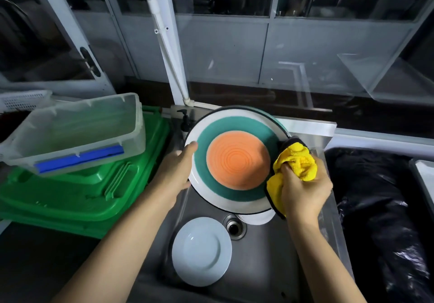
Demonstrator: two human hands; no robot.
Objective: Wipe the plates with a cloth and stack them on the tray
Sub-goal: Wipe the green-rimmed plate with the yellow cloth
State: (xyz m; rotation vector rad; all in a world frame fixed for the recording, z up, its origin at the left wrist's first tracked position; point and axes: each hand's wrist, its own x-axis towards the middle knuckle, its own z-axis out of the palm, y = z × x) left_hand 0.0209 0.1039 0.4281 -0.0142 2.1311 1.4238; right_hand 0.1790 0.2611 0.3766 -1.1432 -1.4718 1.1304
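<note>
Large plate (237,159), orange centre, teal ring, white rim, is held tilted over the sink (270,267). Its left edge is gripped by the left hand (175,169): the thumb is laid flat on the white rim face, and the other fingers are hidden behind the plate, so their curl cannot be told. A yellow cloth (294,164) is bunched in the right hand (303,185), with the fingers curled tight round it. The cloth is pressed to the plate's right edge, just beyond the right fingertips, and a dark-edged fold is wrapped over the rim there. More cloth is seen hanging below the right-hand knuckles, against the plate's lower right edge.

A white plate (202,251) is laid flat on the sink floor, below the left-hand fingers and apart from them. A second white plate (258,218) is mostly covered by the large plate, with only its lower edge seen beside the drain (234,226), under the right hand.

A green tray (82,192) is placed left of the left-hand fingers, well apart. A clear plastic bin (77,133) with a blue clip (79,158) is set tilted on top of it. No plates are seen on the tray. A pump bottle (185,120) is stood beyond the left thumb, behind the plate rim. A black bag (375,208) is seen right of the right hand.
</note>
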